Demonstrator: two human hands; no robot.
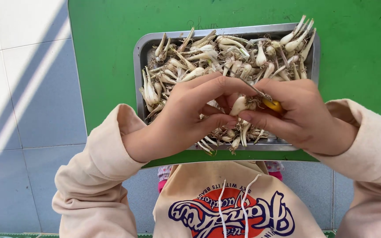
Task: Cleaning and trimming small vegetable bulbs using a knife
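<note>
Here, left hand closed, fingertips pinching one white bulb at frame centre. Right hand at 3 o'clock of it, curled tight on a yellow-handled knife, blade touching the bulb. Both above metal tray of bulbs on green counter.

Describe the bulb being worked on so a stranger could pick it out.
On the green table sits a metal tray heaped with pale bulbs. Above its near edge, the left hand and right hand meet. The bulb is the only one pinched between fingertips, lifted off the heap.
</note>
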